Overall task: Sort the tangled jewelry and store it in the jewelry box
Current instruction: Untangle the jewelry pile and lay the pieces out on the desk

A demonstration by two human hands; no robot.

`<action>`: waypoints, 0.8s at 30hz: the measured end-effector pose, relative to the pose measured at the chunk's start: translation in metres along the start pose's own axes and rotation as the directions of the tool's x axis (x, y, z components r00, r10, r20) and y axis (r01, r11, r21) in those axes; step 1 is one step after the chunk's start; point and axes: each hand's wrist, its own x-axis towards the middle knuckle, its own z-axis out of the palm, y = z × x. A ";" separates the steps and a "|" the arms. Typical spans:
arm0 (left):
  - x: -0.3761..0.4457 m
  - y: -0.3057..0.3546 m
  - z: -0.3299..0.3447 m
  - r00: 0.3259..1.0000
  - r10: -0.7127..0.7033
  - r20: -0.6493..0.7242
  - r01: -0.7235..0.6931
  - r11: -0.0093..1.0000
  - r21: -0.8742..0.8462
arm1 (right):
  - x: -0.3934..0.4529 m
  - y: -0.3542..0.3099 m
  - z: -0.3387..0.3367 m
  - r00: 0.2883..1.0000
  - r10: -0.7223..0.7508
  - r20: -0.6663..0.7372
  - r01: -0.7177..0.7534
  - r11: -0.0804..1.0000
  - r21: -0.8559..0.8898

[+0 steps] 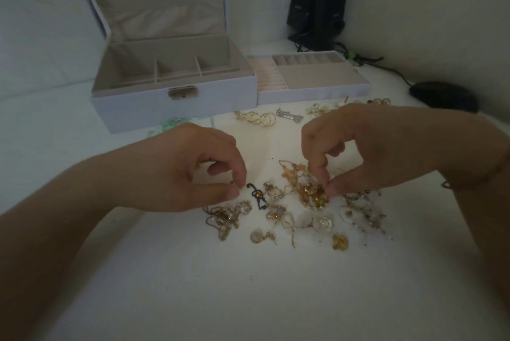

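The white counter [248, 285] holds the open jewelry box [174, 98], its lid cut off up top. Before it lies the tangled jewelry [289, 211]. The right hand [372, 147] fingers pinch a gold clump [313, 193]. The left hand [179, 169] fingers pinch something tiny, too hidden to tell.

Both forearms come into view bare, with no sleeves showing anywhere along them. The left hand [176, 172] wears no ring or band that can be seen. At the wrist of the right hand [386, 153], near the right edge, sits a thin bracelet [448, 185], a slim metallic-looking loop; its detail is too dim to make out.
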 end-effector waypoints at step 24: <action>0.003 -0.010 0.000 0.933 -0.148 -0.327 0.177 0.982 0.062 | 0.008 -0.006 0.010 0.974 0.160 0.160 -0.122 0.967 -0.223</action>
